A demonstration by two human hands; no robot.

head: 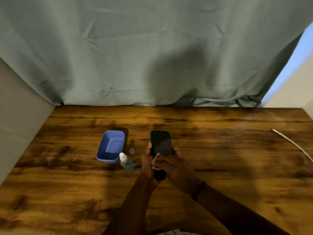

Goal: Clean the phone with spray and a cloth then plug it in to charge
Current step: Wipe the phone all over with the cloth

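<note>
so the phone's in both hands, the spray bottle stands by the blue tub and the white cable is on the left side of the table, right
Not quite: the head view shows the white cable lying on the right side of the table, not the left. The rest holds: both hands grip the phone, and the spray bottle stands by the blue tub.

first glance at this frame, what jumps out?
The dark phone at centre, held above the wooden table by the left hand and right hand, screen up. Just left of the hands stand a blue tub and a clear spray bottle, its small cap off beside it. A white cable lies far right.
</note>
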